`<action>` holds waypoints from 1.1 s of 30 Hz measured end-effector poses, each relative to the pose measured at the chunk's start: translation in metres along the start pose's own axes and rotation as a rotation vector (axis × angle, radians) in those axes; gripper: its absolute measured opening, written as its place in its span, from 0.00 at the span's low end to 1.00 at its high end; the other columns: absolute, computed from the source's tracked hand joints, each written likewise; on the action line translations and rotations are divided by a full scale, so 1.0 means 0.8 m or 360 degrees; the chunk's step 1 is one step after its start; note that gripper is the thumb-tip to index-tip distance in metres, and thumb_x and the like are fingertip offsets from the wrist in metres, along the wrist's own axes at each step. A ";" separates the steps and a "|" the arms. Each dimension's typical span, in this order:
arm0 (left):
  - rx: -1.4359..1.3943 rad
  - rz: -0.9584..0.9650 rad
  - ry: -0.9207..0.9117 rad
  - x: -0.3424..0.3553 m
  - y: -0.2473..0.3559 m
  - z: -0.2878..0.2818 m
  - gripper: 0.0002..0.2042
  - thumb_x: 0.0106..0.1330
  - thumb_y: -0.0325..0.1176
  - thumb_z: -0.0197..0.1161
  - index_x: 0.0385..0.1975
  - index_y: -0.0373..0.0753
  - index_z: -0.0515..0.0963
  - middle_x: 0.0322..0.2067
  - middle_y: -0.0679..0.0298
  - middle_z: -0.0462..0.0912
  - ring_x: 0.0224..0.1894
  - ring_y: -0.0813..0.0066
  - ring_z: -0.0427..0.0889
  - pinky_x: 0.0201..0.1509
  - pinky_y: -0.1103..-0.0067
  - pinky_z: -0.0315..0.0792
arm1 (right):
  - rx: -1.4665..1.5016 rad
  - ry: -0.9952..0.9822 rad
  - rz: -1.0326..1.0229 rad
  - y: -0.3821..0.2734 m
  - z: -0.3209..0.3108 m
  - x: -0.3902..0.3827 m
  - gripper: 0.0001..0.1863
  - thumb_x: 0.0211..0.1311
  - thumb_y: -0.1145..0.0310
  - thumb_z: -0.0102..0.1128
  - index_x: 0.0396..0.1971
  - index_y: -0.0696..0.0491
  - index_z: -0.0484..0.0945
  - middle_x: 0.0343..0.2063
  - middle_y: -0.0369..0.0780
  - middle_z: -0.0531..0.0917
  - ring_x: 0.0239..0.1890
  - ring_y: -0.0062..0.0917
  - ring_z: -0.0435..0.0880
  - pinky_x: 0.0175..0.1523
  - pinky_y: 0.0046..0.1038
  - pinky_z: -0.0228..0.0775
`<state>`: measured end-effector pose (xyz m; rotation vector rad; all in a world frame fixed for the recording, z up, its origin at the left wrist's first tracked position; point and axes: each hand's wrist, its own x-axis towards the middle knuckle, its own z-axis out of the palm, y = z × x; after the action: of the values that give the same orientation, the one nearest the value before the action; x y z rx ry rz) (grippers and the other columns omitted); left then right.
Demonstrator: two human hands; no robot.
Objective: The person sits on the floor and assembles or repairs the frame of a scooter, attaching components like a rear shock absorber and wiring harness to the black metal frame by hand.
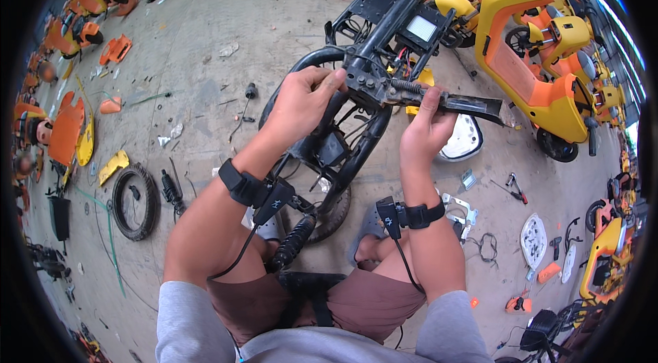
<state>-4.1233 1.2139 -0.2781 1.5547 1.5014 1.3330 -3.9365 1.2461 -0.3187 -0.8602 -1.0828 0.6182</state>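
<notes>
A stripped black scooter frame (pixel 373 48) lies before me, its bare tubes, battery tray and some wires showing. My right hand (pixel 426 131) is closed around the black metal kickstand (pixel 480 107), which points to the right, with thumb on top. A coil spring (pixel 407 86) runs along the kickstand toward a bracket with bolts (pixel 363 82). At the bracket's left side, my left hand (pixel 301 104) pinches with thumb and forefinger pressed together. Whatever is between those fingers is hidden. Between my knees a black shock absorber (pixel 293 243) sticks out of the frame.
Yellow-and-orange scooters (pixel 500 55) stand close on the right and along the far edge. A loose tyre (pixel 145 216) and another shock absorber (pixel 171 192) lie on the left floor. Red-handled pliers (pixel 519 193), a white-lined shell (pixel 463 138) and a lamp-shaped part (pixel 533 241) lie right.
</notes>
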 end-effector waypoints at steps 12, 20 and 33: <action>-0.1449 -0.0445 -0.0335 -0.007 0.018 -0.027 0.20 0.75 0.41 0.48 0.52 0.29 0.73 0.36 0.51 0.85 0.34 0.67 0.86 0.31 0.79 0.79 | 0.0048 -0.0021 0.0010 -0.004 -0.002 0.002 0.18 0.71 0.60 0.54 0.46 0.61 0.67 0.40 0.43 0.81 0.45 0.22 0.76 0.55 0.24 0.65; -0.0565 -0.0207 -0.0357 -0.018 -0.005 -0.017 0.14 0.71 0.24 0.53 0.55 0.34 0.71 0.38 0.55 0.82 0.34 0.74 0.84 0.35 0.78 0.79 | 0.0042 0.0000 0.0016 -0.004 0.000 0.000 0.19 0.72 0.60 0.54 0.47 0.61 0.67 0.41 0.43 0.81 0.45 0.22 0.76 0.56 0.24 0.65; -0.0952 -0.0860 -0.0371 -0.041 0.012 0.018 0.15 0.74 0.36 0.51 0.53 0.32 0.72 0.21 0.65 0.76 0.16 0.79 0.73 0.16 0.82 0.66 | 0.0110 0.0002 0.0003 -0.001 0.000 0.001 0.17 0.71 0.60 0.55 0.44 0.60 0.68 0.40 0.42 0.81 0.46 0.23 0.77 0.58 0.26 0.63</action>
<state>-4.1023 1.1840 -0.2822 0.8149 1.1193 1.0916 -3.9360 1.2464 -0.3173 -0.8018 -1.0540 0.6526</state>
